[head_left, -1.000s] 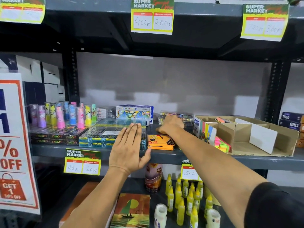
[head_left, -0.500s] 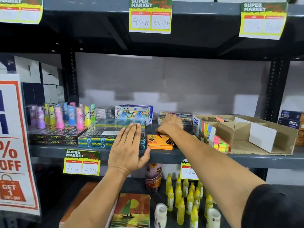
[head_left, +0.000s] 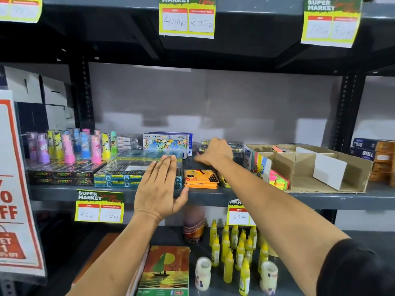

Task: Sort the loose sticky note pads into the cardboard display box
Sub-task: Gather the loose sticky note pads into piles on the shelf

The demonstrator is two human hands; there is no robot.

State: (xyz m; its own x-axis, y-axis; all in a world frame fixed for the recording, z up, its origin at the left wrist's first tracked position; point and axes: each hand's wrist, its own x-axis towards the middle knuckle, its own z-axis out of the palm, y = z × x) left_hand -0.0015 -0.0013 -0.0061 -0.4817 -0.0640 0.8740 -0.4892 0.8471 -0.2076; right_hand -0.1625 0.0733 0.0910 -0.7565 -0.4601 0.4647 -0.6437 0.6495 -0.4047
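Note:
The cardboard display box stands on the right of the middle shelf, split by dividers. Neon pink, green and orange sticky note pads lie in its front left compartment, and an orange pad shows in a back compartment. My right hand reaches to the back of the shelf, left of the box. Its fingers curl down beside a stack of clear plastic cases, and whatever lies under them is hidden. My left hand hovers flat and empty over the shelf's front edge.
Orange flat packs lie under my right forearm. Blue boxed sets, neon boxes and colourful tubes fill the left of the shelf. A pastel box stands behind. Yellow bottles crowd the lower shelf.
Both hands stay almost where they were. My right hand has settled slightly lower at the back of the shelf.

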